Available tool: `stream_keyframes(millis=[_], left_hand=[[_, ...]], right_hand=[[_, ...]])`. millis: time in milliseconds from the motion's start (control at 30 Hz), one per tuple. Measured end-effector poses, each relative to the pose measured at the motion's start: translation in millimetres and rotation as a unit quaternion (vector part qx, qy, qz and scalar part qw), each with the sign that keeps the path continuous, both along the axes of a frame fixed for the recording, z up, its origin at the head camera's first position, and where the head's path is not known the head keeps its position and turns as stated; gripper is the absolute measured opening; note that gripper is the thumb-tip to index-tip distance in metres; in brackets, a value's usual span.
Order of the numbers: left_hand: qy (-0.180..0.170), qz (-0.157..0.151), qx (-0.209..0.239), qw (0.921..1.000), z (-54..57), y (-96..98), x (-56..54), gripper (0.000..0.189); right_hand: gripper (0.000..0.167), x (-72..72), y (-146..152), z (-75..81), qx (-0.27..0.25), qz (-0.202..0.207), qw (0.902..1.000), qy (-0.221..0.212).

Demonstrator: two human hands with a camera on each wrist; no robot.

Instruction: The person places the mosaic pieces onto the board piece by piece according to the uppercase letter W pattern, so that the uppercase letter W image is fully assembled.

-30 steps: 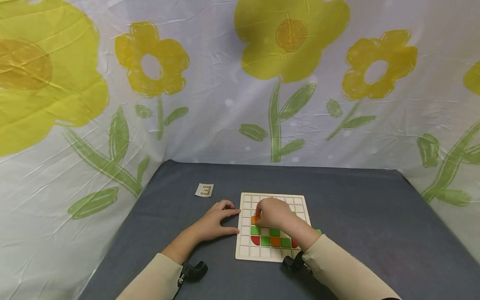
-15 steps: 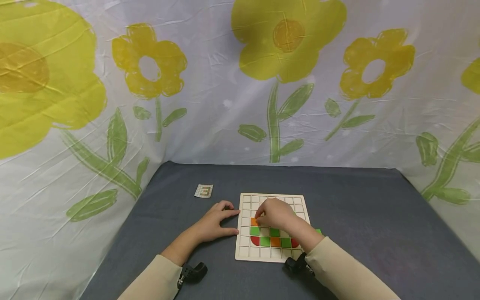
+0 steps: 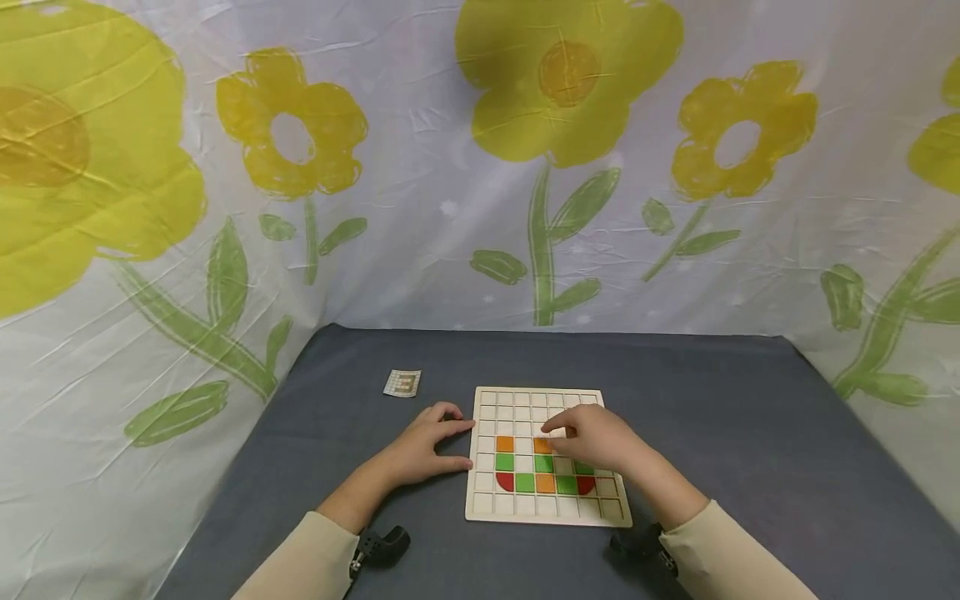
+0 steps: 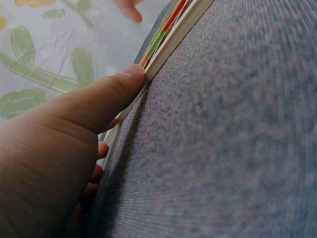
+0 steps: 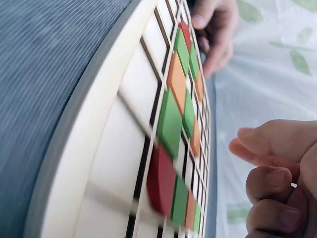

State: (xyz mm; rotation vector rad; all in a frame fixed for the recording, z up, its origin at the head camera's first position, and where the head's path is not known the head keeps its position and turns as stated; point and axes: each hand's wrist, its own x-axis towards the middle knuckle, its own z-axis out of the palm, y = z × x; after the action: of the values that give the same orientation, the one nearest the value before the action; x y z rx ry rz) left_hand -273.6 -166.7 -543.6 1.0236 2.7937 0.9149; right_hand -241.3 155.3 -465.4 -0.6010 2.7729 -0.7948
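Note:
A wooden grid board (image 3: 483,505) lies on the dark cloth, with colored tiles in its squares. My left hand (image 3: 426,447) touches the board's left edge with thumb and fingertips. Over the board's right half hovers my right hand (image 3: 597,439); its index finger and thumb come close together, the other fingers are curled, and no tile shows between them in the right wrist view. An orange tile (image 3: 542,446) lies just under those fingertips. Another orange tile (image 3: 506,444) sits further left, above a green tile (image 3: 505,462) and a rounded red tile (image 3: 506,482). The hand covers part of the right column.
A small pattern card (image 3: 402,383) lies on the cloth behind the left hand. A white curtain (image 3: 420,208) printed with yellow flowers hangs behind the table. Each wrist wears a black camera mount.
My right hand has lifted off the left orange tile and moved right, uncovering it and the middle orange tile. The left hand stays at the board's edge.

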Motion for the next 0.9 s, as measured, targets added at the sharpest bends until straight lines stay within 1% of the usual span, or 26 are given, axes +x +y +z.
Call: stream_keyframes(millis=[133, 300, 467, 667, 800, 900], left_hand=[[0.000, 0.001, -0.002, 1.0000, 0.3, 0.2, -0.4, 0.068], [-0.001, 0.002, -0.002, 1.0000, -2.7, -0.5, -1.7, 0.068], [0.004, 0.002, -0.007, 1.0000, -4.7, 0.5, -2.3, 0.069], [0.008, 0.000, -0.005, 1.0000, -4.4, 0.9, -1.3, 0.069], [0.009, -0.001, -0.005, 0.9999, -3.7, 1.1, -1.3, 0.069], [0.004, 0.000, -0.007, 1.0000, -2.7, 1.4, -1.4, 0.069]], right_hand=[[0.025, 4.5, 20.9, 0.2, 0.000, -0.030, 0.9995, 0.005], [0.025, 8.8, 43.5, -1.8, -0.001, -0.062, 0.9980, 0.008], [0.026, 14.8, 65.3, -3.5, -0.015, -0.076, 0.9970, -0.001], [0.027, 20.0, 88.5, -11.0, -0.026, -0.085, 0.9958, -0.025], [0.023, 23.1, 98.2, -16.0, -0.023, -0.084, 0.9958, -0.028], [0.020, 24.6, 102.2, -18.8, -0.022, -0.085, 0.9956, -0.031]])
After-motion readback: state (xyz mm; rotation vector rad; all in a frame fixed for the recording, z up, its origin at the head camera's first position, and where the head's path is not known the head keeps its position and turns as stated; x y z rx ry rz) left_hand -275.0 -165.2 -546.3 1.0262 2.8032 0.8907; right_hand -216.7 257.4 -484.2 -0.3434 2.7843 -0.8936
